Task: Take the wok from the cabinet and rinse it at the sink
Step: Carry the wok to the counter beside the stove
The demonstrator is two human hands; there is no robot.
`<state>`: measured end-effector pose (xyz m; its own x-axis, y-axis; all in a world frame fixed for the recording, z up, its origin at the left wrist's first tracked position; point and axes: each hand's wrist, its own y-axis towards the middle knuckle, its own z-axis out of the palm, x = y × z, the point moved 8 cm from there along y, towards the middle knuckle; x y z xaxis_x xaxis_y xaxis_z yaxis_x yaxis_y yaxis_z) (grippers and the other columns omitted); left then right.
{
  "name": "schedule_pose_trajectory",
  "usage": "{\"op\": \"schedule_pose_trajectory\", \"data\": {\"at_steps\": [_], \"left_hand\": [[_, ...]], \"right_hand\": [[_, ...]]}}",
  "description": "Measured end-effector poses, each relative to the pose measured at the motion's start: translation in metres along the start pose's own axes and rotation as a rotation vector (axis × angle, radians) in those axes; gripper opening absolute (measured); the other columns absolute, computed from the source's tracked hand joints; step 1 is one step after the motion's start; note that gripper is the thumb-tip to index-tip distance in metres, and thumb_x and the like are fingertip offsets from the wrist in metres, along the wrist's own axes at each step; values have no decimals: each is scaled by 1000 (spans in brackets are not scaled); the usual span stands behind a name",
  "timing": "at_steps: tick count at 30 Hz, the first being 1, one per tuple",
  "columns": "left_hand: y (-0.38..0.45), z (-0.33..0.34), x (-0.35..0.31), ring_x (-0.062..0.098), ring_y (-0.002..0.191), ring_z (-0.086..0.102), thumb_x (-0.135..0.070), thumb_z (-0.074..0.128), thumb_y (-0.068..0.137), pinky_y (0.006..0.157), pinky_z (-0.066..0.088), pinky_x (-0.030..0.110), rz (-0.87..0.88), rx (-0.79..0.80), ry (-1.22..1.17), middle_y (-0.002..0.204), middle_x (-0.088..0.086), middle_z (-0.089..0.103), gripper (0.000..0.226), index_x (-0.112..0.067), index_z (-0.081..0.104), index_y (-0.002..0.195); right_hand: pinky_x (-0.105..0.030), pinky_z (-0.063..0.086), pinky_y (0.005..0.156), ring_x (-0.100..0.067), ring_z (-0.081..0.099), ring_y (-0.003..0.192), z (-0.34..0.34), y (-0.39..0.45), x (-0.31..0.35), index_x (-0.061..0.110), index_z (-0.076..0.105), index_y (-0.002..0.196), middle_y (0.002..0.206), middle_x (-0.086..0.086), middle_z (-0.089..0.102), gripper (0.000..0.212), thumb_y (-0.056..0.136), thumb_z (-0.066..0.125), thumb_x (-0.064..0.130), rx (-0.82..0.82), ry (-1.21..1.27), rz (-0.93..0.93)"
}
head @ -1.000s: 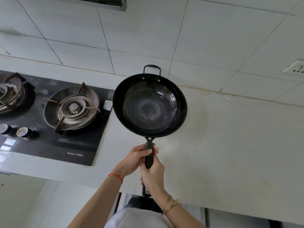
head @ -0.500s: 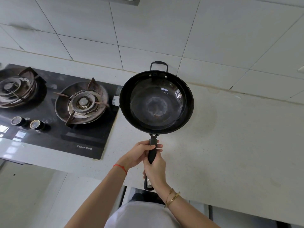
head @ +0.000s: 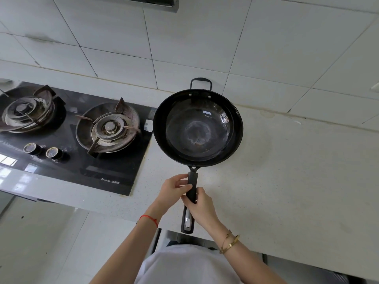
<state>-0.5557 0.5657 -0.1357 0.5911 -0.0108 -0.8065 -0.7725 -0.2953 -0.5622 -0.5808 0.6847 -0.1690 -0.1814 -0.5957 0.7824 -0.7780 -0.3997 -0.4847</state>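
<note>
Wok [head: 198,128] in both hands is the matter of this moment: the black pan is held over the pale table [head: 287,181], bowl up and roughly level, with its small loop handle at twelve o'clock toward the tiled wall and its long handle [head: 190,199] running to six o'clock toward the person. Compared with a second ago, the pan sits farther right of the black gas hob [head: 71,140], and both burners now show where one was partly cut off, so the head has turned or stepped back a little while the wok moved only slightly. The grip has shifted too: the left hand [head: 172,191], at nine o'clock of the handle, now touches it with thumb and fingertips in a lighter hold, and more of the handle's metal end shows below the right hand [head: 202,206], whose fingers [head: 187,201] curl round the black grip from the three o'clock side. That suggests the wok is already out of the cabinet and being steadied for carrying; the rinse is not yet begun. No sink or tap shows in the head view, so which way it must travel cannot be told. The bowl's bottom bears a pale ring-shaped stain.
</note>
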Motion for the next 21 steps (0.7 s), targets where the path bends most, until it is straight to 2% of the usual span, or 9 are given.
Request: {"op": "schedule_pose_trajectory", "data": {"at_steps": [4, 9, 15, 18, 21], "left_hand": [[-6, -5, -4, 22, 108, 68, -9, 64, 92, 100, 52, 38, 23, -40, 19, 117, 8, 73, 41, -15, 60, 133], [-7, -10, -3, 21, 109, 68, -12, 63, 93, 100, 51, 35, 12, -55, 66, 119, 5, 72, 41, -18, 60, 133], [-7, -11, -4, 19, 108, 67, -15, 61, 95, 98, 49, 35, 3, -54, 116, 121, 3, 71, 41, -19, 58, 135], [-7, -11, -3, 21, 111, 67, -15, 61, 95, 101, 49, 39, -5, -51, 120, 123, 4, 70, 41, -19, 58, 136], [-7, -10, -3, 21, 109, 67, -15, 61, 95, 99, 50, 37, -4, -59, 135, 122, 3, 71, 40, -20, 58, 135]], "right_hand": [[-10, 43, 44, 9, 62, 58, 2, -2, 4, 22, 44, 107, 77, 8, 64, 29, 93, 67, 34, -15, -8, -48], [-10, 46, 47, 4, 63, 58, 5, 3, 8, 20, 45, 105, 77, 11, 63, 32, 92, 68, 37, 2, -22, -58], [-8, 44, 47, 13, 62, 59, 7, 2, 8, 20, 44, 105, 78, 11, 63, 32, 92, 68, 38, 12, -10, -65], [-9, 45, 47, 6, 64, 60, 5, 1, 10, 19, 45, 105, 78, 11, 63, 34, 91, 68, 41, 21, -23, -70], [-12, 48, 49, -2, 65, 66, 2, 1, 11, 19, 46, 106, 80, 10, 64, 38, 90, 68, 45, 29, -74, -81]]}}
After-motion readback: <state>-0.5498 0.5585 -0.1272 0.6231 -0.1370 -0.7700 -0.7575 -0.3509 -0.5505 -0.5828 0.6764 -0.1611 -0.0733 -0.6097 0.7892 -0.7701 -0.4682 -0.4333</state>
